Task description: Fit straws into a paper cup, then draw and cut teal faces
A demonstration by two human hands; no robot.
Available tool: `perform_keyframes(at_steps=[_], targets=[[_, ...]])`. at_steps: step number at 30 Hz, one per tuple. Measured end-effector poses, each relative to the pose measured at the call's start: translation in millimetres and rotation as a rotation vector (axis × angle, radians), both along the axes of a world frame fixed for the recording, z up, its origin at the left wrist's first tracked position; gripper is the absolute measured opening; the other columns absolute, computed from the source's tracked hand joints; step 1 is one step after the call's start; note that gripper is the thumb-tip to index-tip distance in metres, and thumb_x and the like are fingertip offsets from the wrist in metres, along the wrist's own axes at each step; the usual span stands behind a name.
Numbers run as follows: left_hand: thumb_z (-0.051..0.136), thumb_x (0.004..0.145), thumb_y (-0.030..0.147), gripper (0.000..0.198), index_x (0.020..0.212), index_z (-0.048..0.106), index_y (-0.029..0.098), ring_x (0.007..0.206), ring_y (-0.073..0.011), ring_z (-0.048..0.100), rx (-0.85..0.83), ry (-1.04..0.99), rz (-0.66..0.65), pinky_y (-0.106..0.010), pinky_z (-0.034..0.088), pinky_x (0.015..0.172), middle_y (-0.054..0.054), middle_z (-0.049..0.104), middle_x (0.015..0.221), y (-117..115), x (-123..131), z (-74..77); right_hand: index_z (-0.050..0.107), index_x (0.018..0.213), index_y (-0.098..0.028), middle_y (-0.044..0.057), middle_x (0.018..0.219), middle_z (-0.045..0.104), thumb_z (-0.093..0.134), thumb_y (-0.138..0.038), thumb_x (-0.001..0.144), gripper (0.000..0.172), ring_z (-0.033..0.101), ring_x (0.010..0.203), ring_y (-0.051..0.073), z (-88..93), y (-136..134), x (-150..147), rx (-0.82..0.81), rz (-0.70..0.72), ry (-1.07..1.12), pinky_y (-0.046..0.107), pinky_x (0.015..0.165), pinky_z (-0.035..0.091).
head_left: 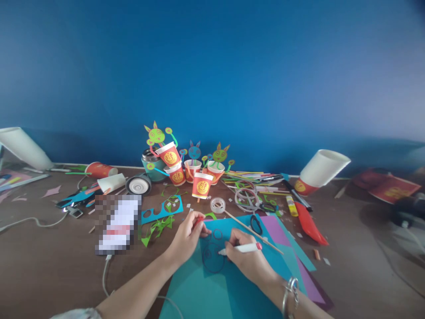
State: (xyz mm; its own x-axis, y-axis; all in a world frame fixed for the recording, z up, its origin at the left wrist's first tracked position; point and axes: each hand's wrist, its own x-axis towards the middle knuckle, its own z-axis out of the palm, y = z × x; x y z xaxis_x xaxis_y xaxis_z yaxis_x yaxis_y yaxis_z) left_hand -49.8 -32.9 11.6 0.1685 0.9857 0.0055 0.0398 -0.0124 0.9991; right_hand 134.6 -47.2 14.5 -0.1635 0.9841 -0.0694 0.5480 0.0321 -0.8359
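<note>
The right hand (248, 262) grips a white marker (244, 248), its tip on the blue paper (199, 288) beside drawn circles. The left hand (186, 238) pinches a red cap (199, 219). Just beyond them lie a tape roll (218, 205), a wooden stick (247, 229) and scissors (256, 224).

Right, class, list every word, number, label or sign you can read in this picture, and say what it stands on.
None can be read.
Round yellow emblems on the red paper cups: too small.
Gold print on the flat red packet: blurred.
The pixelated rectangle: blanked out.
The white marker pen in the right hand, small red cap in the left hand: no legible marking.
</note>
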Motion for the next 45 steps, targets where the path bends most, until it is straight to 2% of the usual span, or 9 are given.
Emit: perform_keyframes(at_steps=[4, 12, 21, 36, 39, 41, 45], targets=[[0.045, 0.089, 0.041, 0.024, 0.098, 0.047, 0.019, 0.078, -0.0185, 0.066, 0.006, 0.0, 0.0, -0.037, 0.055, 0.076, 0.0, 0.056, 0.077, -1, 0, -0.9, 0.036, 0.055, -0.022, -0.006, 0.048, 0.043, 0.047, -0.021, 0.071, 0.02, 0.039, 0.047, 0.01, 3.3, -1, 0, 0.019, -0.007, 0.016, 0.02, 0.043, 0.031], [0.046, 0.088, 0.042, 0.025, 0.098, 0.047, 0.019, 0.078, -0.0184, 0.066, 0.007, -0.014, -0.002, -0.037, 0.055, 0.076, 0.0, 0.057, 0.077, 0, -1, -2.0, 0.035, 0.054, -0.022, -0.007, 0.046, 0.041, 0.049, -0.022, 0.071, 0.022, 0.037, 0.047, 0.009, -3.8, 1, 1, 0.045, -0.01, -0.001, 0.019, 0.043, 0.031], [0.048, 0.087, 0.042, 0.025, 0.097, 0.048, 0.019, 0.076, -0.0184, 0.065, 0.002, -0.02, 0.007, -0.036, 0.055, 0.074, 0.0, 0.057, 0.076, 0, 0, -0.5, 0.039, 0.055, -0.021, -0.006, 0.047, 0.042, 0.049, -0.022, 0.073, 0.021, 0.035, 0.046, 0.009, 6.9, -2, -1, 0.028, -0.004, 0.053, 0.019, 0.043, 0.033], [0.047, 0.088, 0.043, 0.026, 0.097, 0.047, 0.019, 0.077, -0.0186, 0.065, 0.007, -0.014, -0.003, -0.037, 0.055, 0.075, 0.0, 0.056, 0.077, 0, -1, 0.2, 0.038, 0.053, -0.021, -0.006, 0.046, 0.048, 0.05, -0.02, 0.071, 0.022, 0.042, 0.046, 0.01, 9.7, -1, -2, 0.015, -0.021, 0.06, 0.02, 0.045, 0.034], [0.047, 0.087, 0.045, 0.028, 0.097, 0.048, 0.019, 0.078, -0.0194, 0.066, 0.004, -0.016, 0.002, -0.037, 0.055, 0.075, 0.0, 0.057, 0.077, 0, -1, -0.6, 0.039, 0.056, -0.022, -0.003, 0.047, 0.055, 0.049, -0.028, 0.078, 0.025, 0.047, 0.047, 0.011, 11.6, 0, 3, 0.013, -0.001, 0.136, 0.021, 0.046, 0.036], [0.048, 0.086, 0.046, 0.029, 0.096, 0.048, 0.018, 0.078, -0.0198, 0.066, -0.006, -0.024, 0.001, -0.037, 0.055, 0.075, 0.0, 0.057, 0.076, 0, 0, -0.8, 0.039, 0.058, -0.022, -0.003, 0.046, 0.053, 0.047, -0.035, 0.082, 0.029, 0.047, 0.045, 0.012, 13.2, -2, 5, 0.001, 0.028, 0.192, 0.021, 0.045, 0.036], [0.048, 0.085, 0.047, 0.03, 0.095, 0.047, 0.019, 0.078, -0.0199, 0.067, -0.013, -0.033, 0.006, -0.037, 0.055, 0.074, 0.001, 0.057, 0.075, -1, 1, 0.0, 0.04, 0.061, -0.022, -0.006, 0.051, 0.046, 0.052, -0.028, 0.077, 0.021, 0.044, 0.046, 0.01, 13.0, -8, 4, -0.034, 0.115, 0.22, 0.02, 0.044, 0.037]])
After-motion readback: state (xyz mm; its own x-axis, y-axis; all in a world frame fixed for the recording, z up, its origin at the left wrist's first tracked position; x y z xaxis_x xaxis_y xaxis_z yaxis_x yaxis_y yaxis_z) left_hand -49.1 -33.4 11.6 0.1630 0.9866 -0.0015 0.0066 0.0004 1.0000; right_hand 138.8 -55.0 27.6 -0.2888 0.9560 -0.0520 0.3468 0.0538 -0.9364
